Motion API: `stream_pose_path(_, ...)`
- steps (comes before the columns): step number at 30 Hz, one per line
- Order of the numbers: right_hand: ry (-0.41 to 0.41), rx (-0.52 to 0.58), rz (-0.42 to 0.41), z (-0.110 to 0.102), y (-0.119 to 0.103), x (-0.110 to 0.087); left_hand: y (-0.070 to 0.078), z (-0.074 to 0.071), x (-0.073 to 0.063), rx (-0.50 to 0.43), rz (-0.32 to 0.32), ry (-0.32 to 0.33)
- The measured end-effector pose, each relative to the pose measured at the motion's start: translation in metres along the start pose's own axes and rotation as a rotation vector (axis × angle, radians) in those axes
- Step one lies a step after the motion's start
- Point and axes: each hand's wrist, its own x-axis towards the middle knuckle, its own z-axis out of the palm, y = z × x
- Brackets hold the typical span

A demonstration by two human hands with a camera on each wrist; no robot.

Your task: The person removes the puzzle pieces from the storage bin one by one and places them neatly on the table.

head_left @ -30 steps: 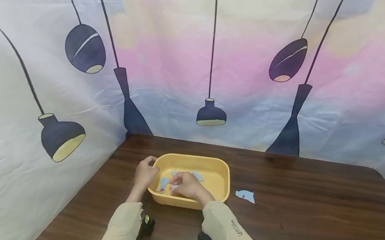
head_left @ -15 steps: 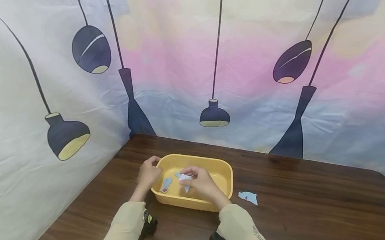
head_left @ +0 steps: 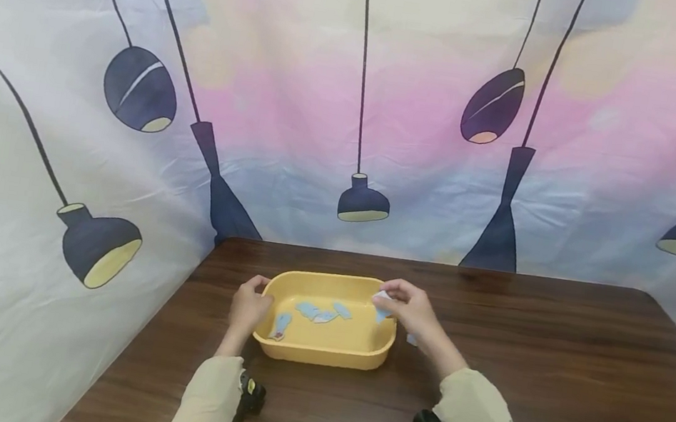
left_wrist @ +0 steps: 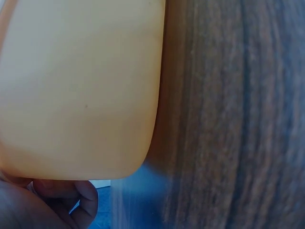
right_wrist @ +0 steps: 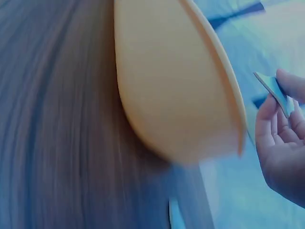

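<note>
Head view: right grip (head_left: pixel 417 316) pinches a light blue piece (head_left: pixel 382 310) above the yellow tray's (head_left: pixel 324 357) right end

The held piece tilts, its narrow end pointing down; the right wrist view catches it nearly edge-on, between thumb and fingers. The tray's long axis runs left to right across the bench (head_left: pixel 549 370). The left grip (head_left: pixel 248 310) is closed over the tray's left rim. Half a second ago the right grip held the piece over the tray's middle; now it is at the right rim. Inside the tray, blue scraps (head_left: pixel 324 317) lie left of centre. Another piece (head_left: pixel 412 340), on the bench, is mostly hidden by the right wrist. The left wrist view cuts off part of the left grip.
</note>
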Motion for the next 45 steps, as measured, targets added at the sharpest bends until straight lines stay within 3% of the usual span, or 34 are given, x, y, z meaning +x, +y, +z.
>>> stream_pose_path(6,0.15,-0.057,0.117,-0.037,0.021,-0.005,-0.005,-0.006,-0.001,-0.015,0.003,-0.003)
stream_pose_path(12,0.167,-0.132,0.221,-0.063,0.046,-0.015,-0.007,-0.006,0.0,-0.011,0.007,-0.008)
stream_pose_path(21,0.188,-0.233,0.292,-0.084,0.063,-0.025,-0.009,-0.003,-0.003,-0.019,0.007,-0.008)
stream_pose_path(33,0.192,-0.296,0.219,-0.087,0.058,-0.027,-0.003,-0.001,0.0,-0.028,0.017,-0.007)
stream_pose_path(45,0.272,-0.336,0.169,-0.079,0.05,-0.029,-0.002,0.0,0.0,-0.04,0.013,-0.014)
